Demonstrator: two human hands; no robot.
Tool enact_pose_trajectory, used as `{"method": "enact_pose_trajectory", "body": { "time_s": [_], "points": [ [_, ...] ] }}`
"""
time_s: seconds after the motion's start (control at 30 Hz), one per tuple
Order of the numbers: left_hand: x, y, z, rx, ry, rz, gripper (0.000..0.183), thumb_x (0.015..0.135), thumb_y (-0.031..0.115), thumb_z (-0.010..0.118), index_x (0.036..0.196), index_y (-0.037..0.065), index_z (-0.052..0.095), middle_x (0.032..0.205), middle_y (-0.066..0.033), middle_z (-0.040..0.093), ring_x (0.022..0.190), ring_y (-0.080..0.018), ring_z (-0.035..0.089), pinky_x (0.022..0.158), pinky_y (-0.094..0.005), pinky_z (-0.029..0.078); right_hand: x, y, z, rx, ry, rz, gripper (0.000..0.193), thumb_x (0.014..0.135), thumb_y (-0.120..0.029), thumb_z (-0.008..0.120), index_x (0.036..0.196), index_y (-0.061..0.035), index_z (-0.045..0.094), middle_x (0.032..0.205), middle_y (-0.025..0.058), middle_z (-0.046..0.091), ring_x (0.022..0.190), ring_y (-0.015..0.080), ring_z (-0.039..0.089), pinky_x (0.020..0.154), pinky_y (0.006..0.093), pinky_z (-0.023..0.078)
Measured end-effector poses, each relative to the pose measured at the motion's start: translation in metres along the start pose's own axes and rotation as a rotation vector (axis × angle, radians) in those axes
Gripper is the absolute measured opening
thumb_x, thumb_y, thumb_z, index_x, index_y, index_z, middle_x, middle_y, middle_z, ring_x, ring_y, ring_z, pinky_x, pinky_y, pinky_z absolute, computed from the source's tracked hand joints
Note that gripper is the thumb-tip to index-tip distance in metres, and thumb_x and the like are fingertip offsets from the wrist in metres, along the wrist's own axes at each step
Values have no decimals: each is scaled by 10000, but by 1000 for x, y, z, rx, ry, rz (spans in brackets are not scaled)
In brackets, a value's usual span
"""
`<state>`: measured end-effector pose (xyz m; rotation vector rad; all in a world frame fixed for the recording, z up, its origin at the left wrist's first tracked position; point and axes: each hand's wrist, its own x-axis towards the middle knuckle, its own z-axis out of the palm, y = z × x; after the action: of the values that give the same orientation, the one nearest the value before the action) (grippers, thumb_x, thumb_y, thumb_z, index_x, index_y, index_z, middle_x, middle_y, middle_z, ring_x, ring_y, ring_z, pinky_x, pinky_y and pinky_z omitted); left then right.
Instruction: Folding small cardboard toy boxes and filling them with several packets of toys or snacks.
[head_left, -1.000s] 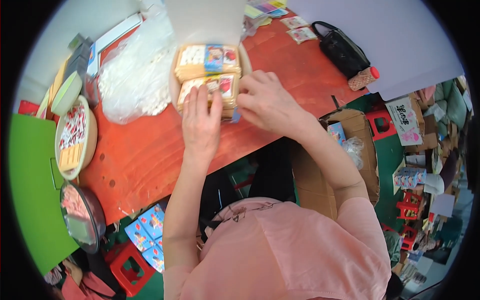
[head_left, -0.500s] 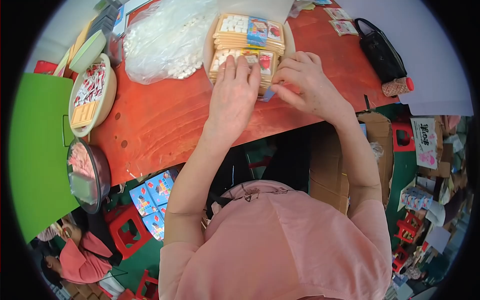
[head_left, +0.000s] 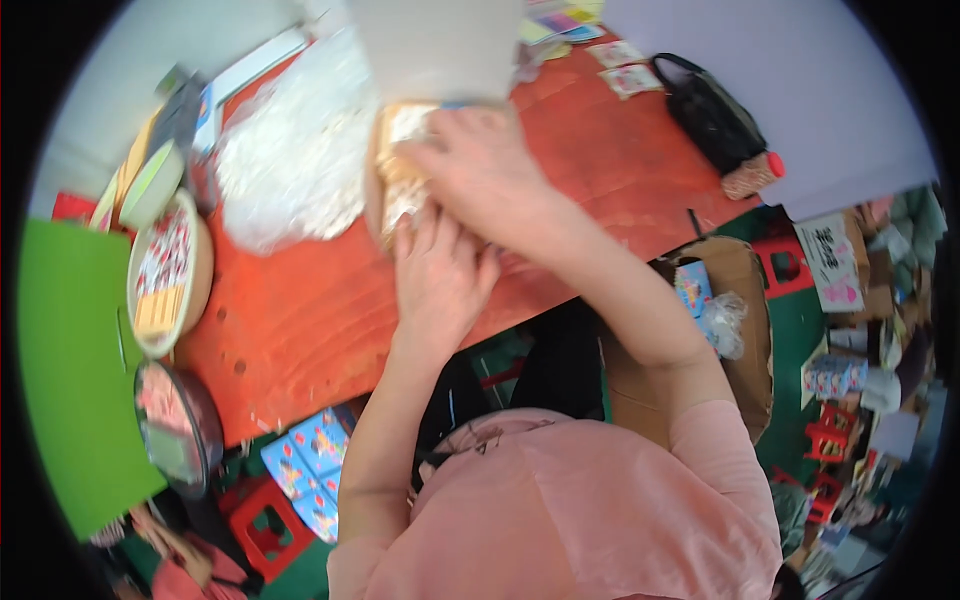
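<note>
An open box [head_left: 375, 205] with a raised white flap [head_left: 440, 50] stands on the red table. In it lie tray packs [head_left: 404, 196] with small white pieces on top, blurred by motion. My right hand [head_left: 480, 160] reaches across the packs from the right, its fingers bent down onto them; blur hides whether they grip anything. At the near side of the box, my left hand [head_left: 440, 280] rests its outstretched fingers against the packs, apart from one another. The hands and forearm cover much of the box's right and near sides.
Left of the box lies a clear plastic bag [head_left: 290, 160] of white pieces. A cream basin [head_left: 203, 270] of small sachets and a dark bowl [head_left: 205, 420] stand at the table's left. A black pouch [head_left: 710, 115] and red-capped jar [head_left: 752, 177] sit right; a cardboard carton [head_left: 740, 385] is below.
My right hand has moved left from the box's right side onto the packs. My left hand now lies at the near side. The whole view has shifted, with the table lower.
</note>
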<state>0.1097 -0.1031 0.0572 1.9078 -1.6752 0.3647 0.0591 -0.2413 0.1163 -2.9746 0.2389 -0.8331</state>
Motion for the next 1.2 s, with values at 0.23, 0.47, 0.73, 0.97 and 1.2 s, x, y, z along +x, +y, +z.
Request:
{"method": "enact_pose_trajectory", "body": {
  "time_s": [0.23,0.47,0.73,0.97,1.2],
  "points": [
    [1,-3,5,69,-112,1,533,870,184,631,1345,-48,559,1442,-195,514,1354,-382,470,1102,-595,346,34,14,28,-265,-229,116,426,862,-202,628,1260,-51,636,1090,136,591,1041,307,605,835,425,529],
    [-14,-14,10,20,-64,1,528,881,128,627,1379,-17,530,1476,-237,484,1417,-448,409,1153,-628,282,33,100,-22,533,-40,243,337,935,-240,692,1189,-19,674,1067,127,686,1013,201,661,796,339,541],
    [-48,-23,26,50,-36,4,614,925,197,631,1474,19,419,1556,-295,378,1458,-555,288,1173,-688,221,-64,374,15,232,43,1319,578,909,-481,629,1202,18,655,1268,170,670,1133,263,650,955,367,500],
    [-64,-25,28,69,-22,-18,607,966,306,588,1489,57,405,1559,-327,342,1452,-598,247,1139,-726,247,-17,445,85,-118,82,1670,1057,832,-764,541,1591,-78,278,1631,268,201,1509,441,184,1134,696,228],
    [-65,-20,24,81,-96,-48,601,978,342,562,1491,75,400,1573,-321,319,1457,-594,239,1140,-725,252,-12,455,92,-296,-128,1566,1000,824,-786,524,1591,-170,344,1645,215,226,1511,451,164,1119,730,197]
  ]
}}
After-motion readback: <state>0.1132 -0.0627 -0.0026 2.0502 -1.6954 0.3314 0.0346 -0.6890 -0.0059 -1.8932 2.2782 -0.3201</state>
